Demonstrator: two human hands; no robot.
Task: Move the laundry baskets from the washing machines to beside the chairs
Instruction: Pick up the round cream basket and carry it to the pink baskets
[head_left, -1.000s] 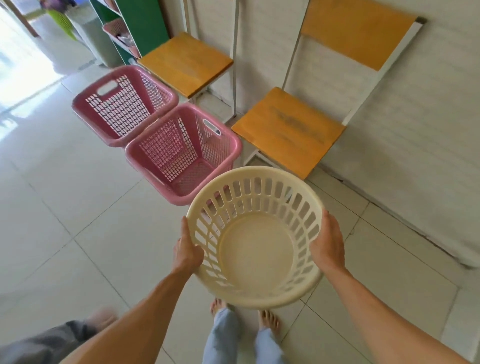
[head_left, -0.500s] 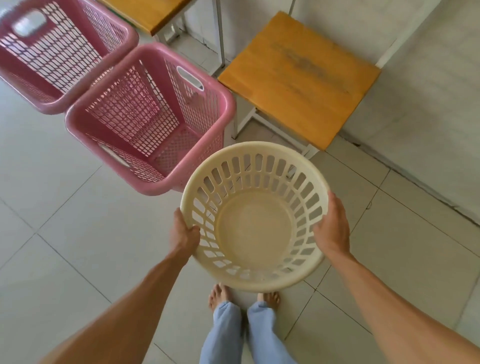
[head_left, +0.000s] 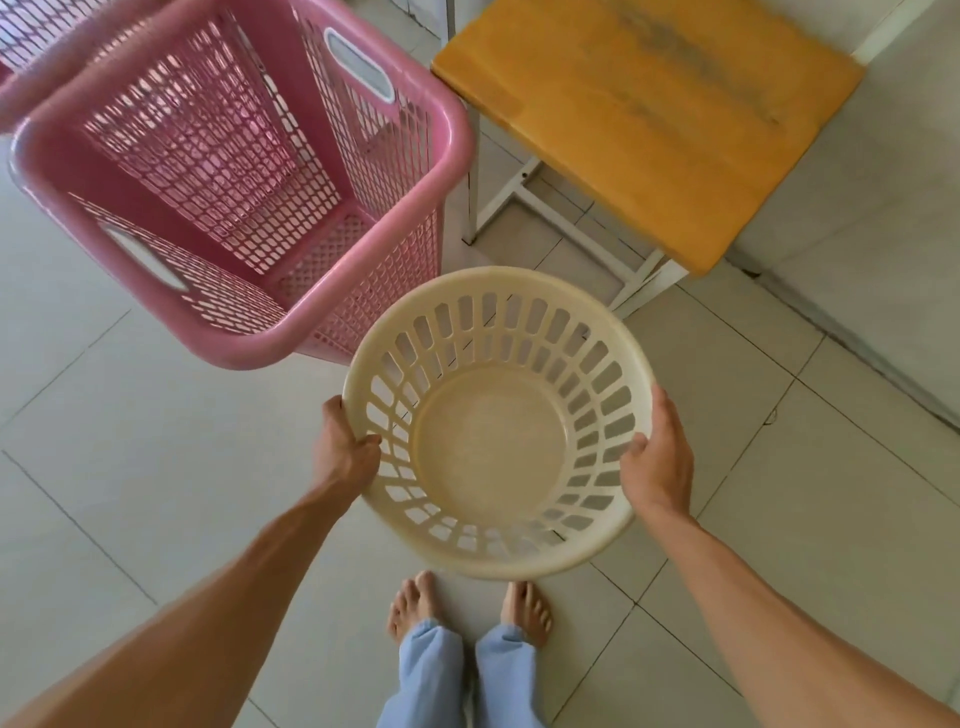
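Note:
I hold a round cream laundry basket (head_left: 498, 457), empty, low over the tiled floor in front of my bare feet. My left hand (head_left: 345, 447) grips its left rim and my right hand (head_left: 660, 462) grips its right rim. A square pink mesh basket (head_left: 244, 332) stands on the floor just left of and beyond it, its near corner close to the cream rim. The edge of a second pink basket (head_left: 36, 67) shows at the top left. A chair with an orange wooden seat (head_left: 654, 114) and white frame stands directly behind.
A pale wall (head_left: 893, 218) runs along the right behind the chair. The chair's white leg frame (head_left: 524, 182) reaches the floor between the pink basket and the cream one. Bare tiles (head_left: 130, 467) spread to the left and right of my feet.
The view has tilted down and closed in on the chair and pink baskets. The cream basket has sunk lower toward the floor, still held by both hands.

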